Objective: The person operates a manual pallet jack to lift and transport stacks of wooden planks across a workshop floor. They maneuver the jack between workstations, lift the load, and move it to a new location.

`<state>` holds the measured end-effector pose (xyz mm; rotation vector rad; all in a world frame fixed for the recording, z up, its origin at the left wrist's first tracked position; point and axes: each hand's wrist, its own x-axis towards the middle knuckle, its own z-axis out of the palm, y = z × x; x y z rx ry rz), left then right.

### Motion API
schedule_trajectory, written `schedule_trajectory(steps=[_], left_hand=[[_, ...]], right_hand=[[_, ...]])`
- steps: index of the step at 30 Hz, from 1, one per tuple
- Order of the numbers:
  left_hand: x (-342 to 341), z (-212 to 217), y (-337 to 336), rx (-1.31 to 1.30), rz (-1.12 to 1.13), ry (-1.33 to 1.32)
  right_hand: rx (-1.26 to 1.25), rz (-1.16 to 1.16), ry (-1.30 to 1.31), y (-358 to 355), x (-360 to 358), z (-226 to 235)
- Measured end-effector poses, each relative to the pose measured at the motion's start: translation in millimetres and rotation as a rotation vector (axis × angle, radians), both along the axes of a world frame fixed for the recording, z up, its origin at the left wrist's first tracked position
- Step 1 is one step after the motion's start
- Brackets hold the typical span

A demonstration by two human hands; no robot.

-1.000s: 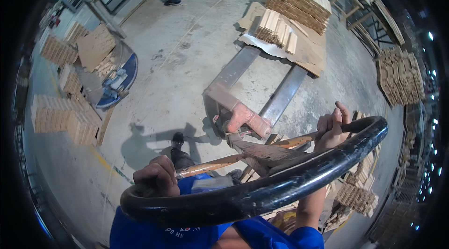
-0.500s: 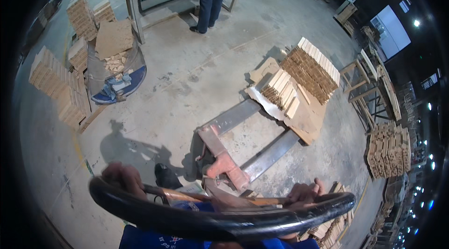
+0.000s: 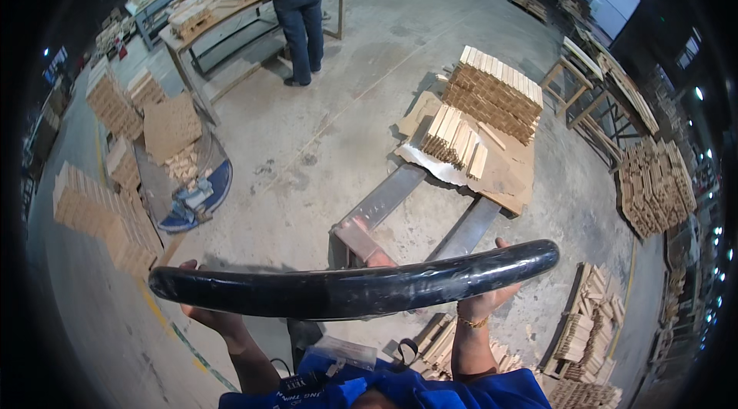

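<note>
A thick black curved handle (image 3: 354, 290) spans the view close in front of me. It appears to belong to the pallet jack, whose two grey forks (image 3: 469, 228) and reddish base (image 3: 360, 241) lie beyond it. My left hand (image 3: 211, 318) is closed about the handle's left end, fingertips just showing above. At its right part, my right hand (image 3: 492, 300) is closed round it from behind, a bracelet on the wrist; the black tube hides most fingers of both hands. Ahead, the fork tips reach under a cardboard-covered pallet (image 3: 507, 171) with stacked wooden strips (image 3: 492, 94).
A person (image 3: 296, 9) stands at a workbench (image 3: 219, 13) at the far left. Stacked wood blocks (image 3: 104, 205) and a blue-edged bin of scraps (image 3: 219, 186) are on the left. Bundled strips (image 3: 653, 186), a wooden trestle (image 3: 569, 78) and loose piles (image 3: 588, 320) line the right.
The black handle has swung up and away from my body, hiding more of the jack's base. My hands moved with it, now reaching farther forward. The view has tilted up, showing more of the person.
</note>
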<state>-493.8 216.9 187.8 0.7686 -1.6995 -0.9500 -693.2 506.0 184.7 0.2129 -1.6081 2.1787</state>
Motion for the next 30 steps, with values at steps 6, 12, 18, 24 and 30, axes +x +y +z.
schedule_trajectory(steps=[6, 12, 18, 24, 30], left_hand=[[-19.6, -4.0, -16.5, -0.586, 0.397, -0.306], [-16.9, -31.0, -34.4, -0.751, 0.201, -0.143], [-33.2, -55.7, -90.0, -0.621, 0.124, -0.068], [-100.3, -59.0, -126.5, -0.021, 0.101, 0.168], [-185.7, -33.1, -122.4, -0.098, 0.209, 0.013]], right_hand=[[-0.044, 0.03, -0.101, -5.8, -14.8, -2.2], [-0.035, -0.025, -0.091, -8.3, -27.8, -5.3], [-0.088, -0.064, -0.085, -37.4, -54.7, -1.7], [0.042, -0.193, -0.023, -70.1, -91.6, 11.3], [0.107, -0.306, 0.008, -91.2, -128.6, 5.2]])
